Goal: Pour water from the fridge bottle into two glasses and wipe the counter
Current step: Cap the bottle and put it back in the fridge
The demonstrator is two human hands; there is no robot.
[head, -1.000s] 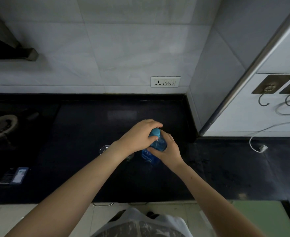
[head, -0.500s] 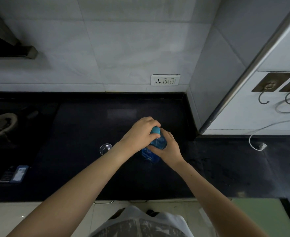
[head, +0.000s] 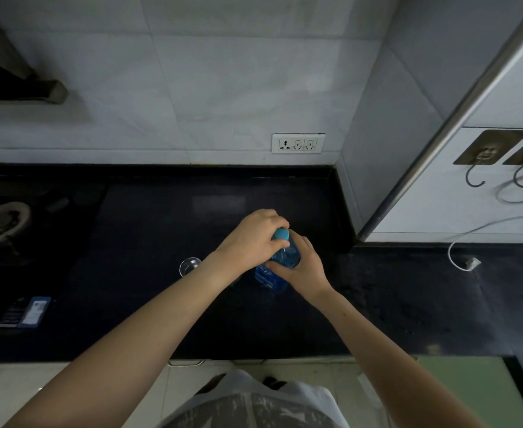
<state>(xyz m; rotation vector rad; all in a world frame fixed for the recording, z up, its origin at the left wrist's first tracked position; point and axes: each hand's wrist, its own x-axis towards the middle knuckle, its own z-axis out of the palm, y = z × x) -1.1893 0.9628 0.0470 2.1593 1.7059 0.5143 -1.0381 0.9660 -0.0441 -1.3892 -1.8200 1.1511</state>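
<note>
A blue water bottle stands upright on the black counter. My left hand is closed over its blue cap from the left. My right hand grips the bottle's body from the right and front. A clear glass stands on the counter just left of my left wrist; my left forearm hides whatever stands behind it.
A gas burner sits at the far left. A small blue packet lies near the counter's front left. A wall socket is behind. A white cable with plug hangs at right, beside a steel-edged wall corner.
My left hand has shifted slightly on the cap while the right hand keeps holding the bottle. The bottle stays in the same spot on the counter.
</note>
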